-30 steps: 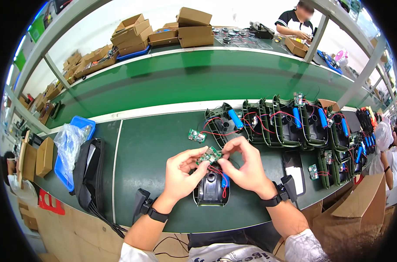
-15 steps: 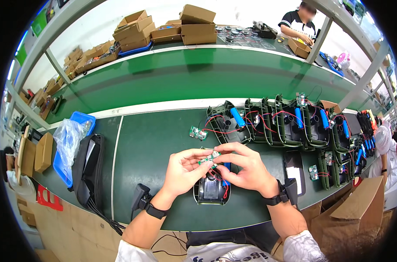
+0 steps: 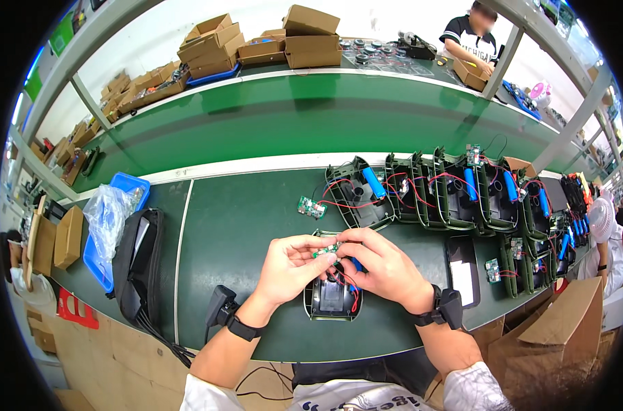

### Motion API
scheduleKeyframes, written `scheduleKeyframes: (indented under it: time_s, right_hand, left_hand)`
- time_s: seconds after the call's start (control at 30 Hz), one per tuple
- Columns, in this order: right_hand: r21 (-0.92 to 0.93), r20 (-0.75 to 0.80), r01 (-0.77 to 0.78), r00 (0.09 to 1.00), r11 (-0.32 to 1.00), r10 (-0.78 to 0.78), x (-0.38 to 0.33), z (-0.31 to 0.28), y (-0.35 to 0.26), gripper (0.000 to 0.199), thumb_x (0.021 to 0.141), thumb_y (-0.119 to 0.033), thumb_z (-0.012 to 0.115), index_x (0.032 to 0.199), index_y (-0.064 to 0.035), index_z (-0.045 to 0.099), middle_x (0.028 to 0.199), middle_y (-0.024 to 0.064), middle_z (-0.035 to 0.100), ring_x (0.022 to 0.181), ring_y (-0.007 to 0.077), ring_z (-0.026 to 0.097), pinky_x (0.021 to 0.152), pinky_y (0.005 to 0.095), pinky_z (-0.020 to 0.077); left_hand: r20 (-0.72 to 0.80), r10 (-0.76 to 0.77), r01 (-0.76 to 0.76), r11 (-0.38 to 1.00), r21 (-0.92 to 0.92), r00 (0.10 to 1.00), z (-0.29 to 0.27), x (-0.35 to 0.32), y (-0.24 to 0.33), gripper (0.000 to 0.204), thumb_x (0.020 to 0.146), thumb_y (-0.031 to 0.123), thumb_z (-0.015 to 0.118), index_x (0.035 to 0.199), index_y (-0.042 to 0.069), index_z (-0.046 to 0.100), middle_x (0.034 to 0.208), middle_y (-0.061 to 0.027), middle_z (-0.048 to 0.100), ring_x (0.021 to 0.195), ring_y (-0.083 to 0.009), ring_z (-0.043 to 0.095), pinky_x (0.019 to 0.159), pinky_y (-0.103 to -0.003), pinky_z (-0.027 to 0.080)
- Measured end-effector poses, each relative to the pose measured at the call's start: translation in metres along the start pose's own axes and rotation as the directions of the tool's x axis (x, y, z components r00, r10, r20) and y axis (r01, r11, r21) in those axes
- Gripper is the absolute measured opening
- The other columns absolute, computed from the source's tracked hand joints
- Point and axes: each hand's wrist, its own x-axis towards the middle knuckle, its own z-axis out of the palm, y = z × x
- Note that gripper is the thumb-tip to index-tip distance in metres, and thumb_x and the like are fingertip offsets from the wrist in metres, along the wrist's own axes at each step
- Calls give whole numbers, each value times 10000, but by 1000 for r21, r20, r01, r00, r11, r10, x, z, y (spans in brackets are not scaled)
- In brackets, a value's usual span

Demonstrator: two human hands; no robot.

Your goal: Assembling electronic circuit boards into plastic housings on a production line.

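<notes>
Between my two hands is a small green circuit board (image 3: 325, 252), held just above an open dark housing (image 3: 331, 301). My left hand (image 3: 291, 267) pinches the board from its left side, thumb on top. My right hand (image 3: 380, 264) has its fingers closed over the board's right edge and partly hides it. Red wires run from the board down into the housing. A blue cylindrical battery (image 3: 355, 266) lies inside the housing, partly covered by my right hand.
Several similar housings (image 3: 421, 205) with batteries and wires stand in a row at the far right. One loose-hanging circuit board (image 3: 311, 207) lies near them. A phone (image 3: 463, 270) rests to the right; a black bag (image 3: 139, 267) and blue tray (image 3: 99, 267) sit left. Behind runs a green conveyor (image 3: 270, 120).
My right fingers have shifted slightly left and closed further over the circuit board, so less of it shows. My left hand stays nearly in place.
</notes>
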Motion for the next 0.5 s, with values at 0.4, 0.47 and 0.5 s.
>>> scheduleKeyframes:
  time_s: [0.4, 0.47, 0.5]
  right_hand:
    - [166, -131, -101, 984, 981, 124, 2, -4, 2, 236, 903, -64, 687, 1127, -24, 627, 1230, 165, 611, 1096, 357, 647, 919, 412, 544]
    - [115, -231, -102, 965, 988, 127, 1, -14, 4, 254, 923, -22, 624, 1175, -6, 595, 1232, 177, 595, 1077, 333, 644, 904, 398, 541]
    - [184, -251, -175, 943, 967, 219, 0, -19, 4, 283, 911, 0, 605, 1193, -3, 583, 1217, 173, 589, 1048, 311, 644, 888, 387, 543]
  left_hand:
    - [-155, 47, -28, 993, 118, 987, 0, 1, 7, 265, 957, -3, 675, 1219, -12, 643, 1087, -73, 716, 857, -97, 677, 677, -222, 540]
    - [-217, 64, -42, 994, 105, 974, -8, 4, 8, 256, 958, -15, 651, 1213, -4, 638, 1085, -62, 710, 855, -83, 658, 666, -218, 518]
    - [-254, 76, -38, 988, 152, 964, -8, 9, 9, 265, 963, -17, 609, 1227, 4, 623, 1062, -49, 702, 831, -69, 631, 662, -224, 504]
